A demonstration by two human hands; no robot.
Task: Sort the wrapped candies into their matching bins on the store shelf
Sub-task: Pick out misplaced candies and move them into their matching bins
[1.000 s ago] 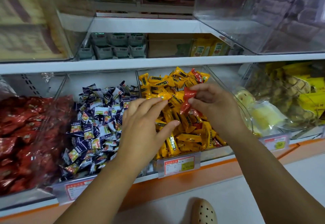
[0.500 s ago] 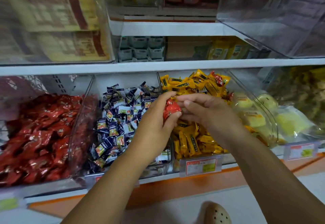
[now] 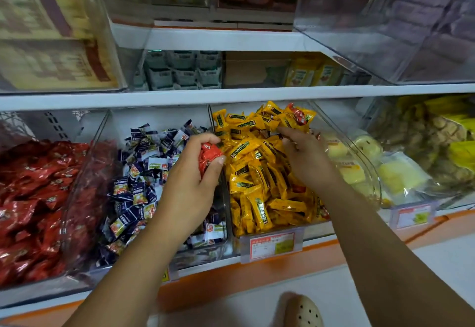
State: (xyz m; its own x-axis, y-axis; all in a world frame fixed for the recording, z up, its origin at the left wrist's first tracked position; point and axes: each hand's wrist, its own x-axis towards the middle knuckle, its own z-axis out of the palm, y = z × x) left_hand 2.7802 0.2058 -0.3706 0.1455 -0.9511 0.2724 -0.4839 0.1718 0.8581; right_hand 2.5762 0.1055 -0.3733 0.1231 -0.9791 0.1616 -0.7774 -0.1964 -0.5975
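Note:
My left hand (image 3: pixel 191 172) grips a red wrapped candy (image 3: pixel 208 156) above the wall between the blue and yellow bins. My right hand (image 3: pixel 304 154) reaches over the yellow candies (image 3: pixel 259 172) in the clear yellow bin (image 3: pixel 272 229), fingers stretched out toward the pile and holding nothing I can see. Another red candy (image 3: pixel 298 114) lies among the yellow ones at the back of that bin. The blue-and-white candies (image 3: pixel 144 167) fill the middle bin. Red candies (image 3: pixel 33 198) fill the left bin.
A bin of pale yellow packets (image 3: pixel 385 172) stands to the right. A white shelf board (image 3: pixel 231 96) runs above the bins, with clear boxes on it. Price tags (image 3: pixel 272 245) hang on the orange shelf edge. A beige shoe (image 3: pixel 304 311) shows on the floor below.
The red candy passed from my right hand to my left hand. My right hand then moved back over the yellow bin toward its rear. The view shifted left and closer.

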